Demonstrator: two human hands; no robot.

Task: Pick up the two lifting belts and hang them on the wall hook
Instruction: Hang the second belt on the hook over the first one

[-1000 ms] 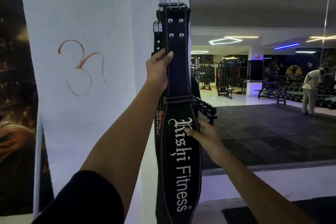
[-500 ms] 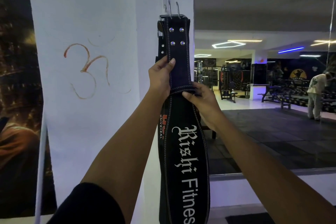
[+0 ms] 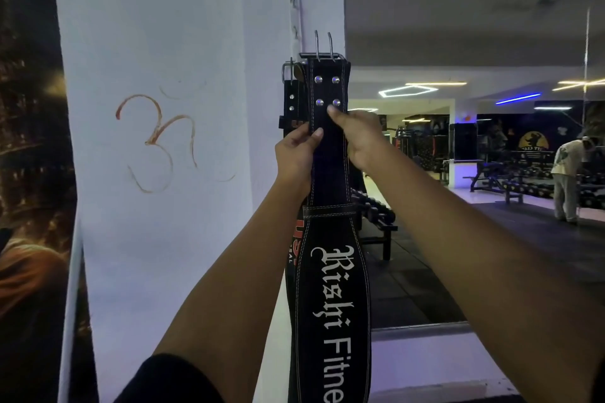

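A black lifting belt (image 3: 332, 288) with white "Rishi Fitness" lettering hangs upright in front of the white pillar, its steel buckle (image 3: 322, 56) at the top. A second black belt (image 3: 292, 240) with red lettering sits behind it, mostly hidden, with its own buckle (image 3: 288, 70) showing at upper left. My left hand (image 3: 296, 157) grips the front belt's strap from the left. My right hand (image 3: 358, 137) pinches the same strap from the right, just under the rivets. A metal wall hook rail (image 3: 296, 3) runs up the pillar above the buckles.
The white pillar (image 3: 157, 206) bears a red painted symbol. A dark poster (image 3: 29, 173) fills the left edge. To the right a wall mirror (image 3: 491, 173) shows the gym, a dumbbell rack (image 3: 373, 209) and a person bending at the far right.
My right hand has climbed from the belt's wide lettered part to the narrow strap near the rivets. The left hand has kept its grip on the strap.
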